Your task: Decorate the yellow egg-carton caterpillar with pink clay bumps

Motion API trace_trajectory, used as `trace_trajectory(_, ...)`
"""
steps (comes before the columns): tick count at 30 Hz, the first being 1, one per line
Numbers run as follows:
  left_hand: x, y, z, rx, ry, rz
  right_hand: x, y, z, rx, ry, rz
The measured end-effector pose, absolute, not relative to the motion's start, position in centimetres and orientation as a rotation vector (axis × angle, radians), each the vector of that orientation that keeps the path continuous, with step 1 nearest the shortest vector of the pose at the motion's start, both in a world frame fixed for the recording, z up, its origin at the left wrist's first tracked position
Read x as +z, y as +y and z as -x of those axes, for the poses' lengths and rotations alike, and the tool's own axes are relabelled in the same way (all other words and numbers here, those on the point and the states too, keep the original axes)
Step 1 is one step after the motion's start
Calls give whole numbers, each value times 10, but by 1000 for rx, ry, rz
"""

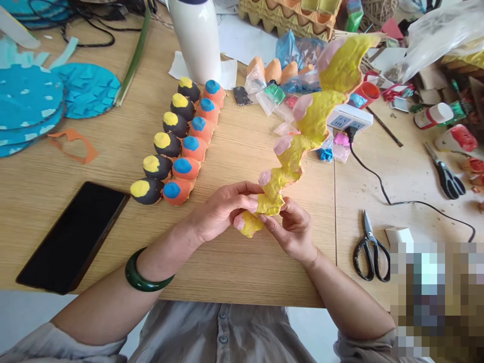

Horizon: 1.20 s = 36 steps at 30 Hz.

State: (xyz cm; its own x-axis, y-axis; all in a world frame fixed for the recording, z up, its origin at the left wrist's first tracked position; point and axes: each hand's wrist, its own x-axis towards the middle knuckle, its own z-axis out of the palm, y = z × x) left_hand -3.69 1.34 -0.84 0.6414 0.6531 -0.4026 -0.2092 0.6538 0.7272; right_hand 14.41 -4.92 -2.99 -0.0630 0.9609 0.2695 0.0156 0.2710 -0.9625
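Observation:
A long, twisted egg-carton strip (298, 146) coated in bumpy yellow clay, with pink tips, rises from my hands toward the far right. My left hand (223, 212) and my right hand (291, 229) both grip its lower end, with fingers pressed on the yellow surface. A green bangle (148, 272) circles my left wrist. Left of the strip lie two rows of egg-carton cups (181, 146), one black with yellow tops, the other orange with blue tops.
On the wooden table lie a black smartphone (71, 237), black-handled scissors (372, 252), and blue cardboard discs (86, 91). A white power strip (350, 118) with a black cable sits behind the yellow strip. A white bottle (196, 35) stands at the back.

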Motion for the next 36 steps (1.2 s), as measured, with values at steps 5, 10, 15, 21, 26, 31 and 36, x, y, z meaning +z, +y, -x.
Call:
trace_trajectory(5, -10, 15, 36, 519, 672, -588, -27, -48, -144, 1246, -1160, 1039)
trace_trajectory(10, -11, 13, 35, 556, 612, -593, -25, -43, -145, 1400, -935, 1061)
trace_trajectory(15, -14, 10, 37, 576, 726, -663, -26, -45, -144, 1419, -984, 1063)
trace_trajectory(21, -14, 11, 35, 577, 765, -690, -28, -43, -145, 1461, -939, 1074)
trace_trajectory(26, -11, 10, 36, 613, 782, -878, -28, -38, -149, 1555, -772, 1067)
trace_trajectory(31, -11, 7, 35, 651, 847, -1089, -24, -37, -149, 1602, -722, 1058)
trace_trajectory(36, -7, 8, 37, 724, 894, -1418, -21, -36, -150, 1642, -673, 1073)
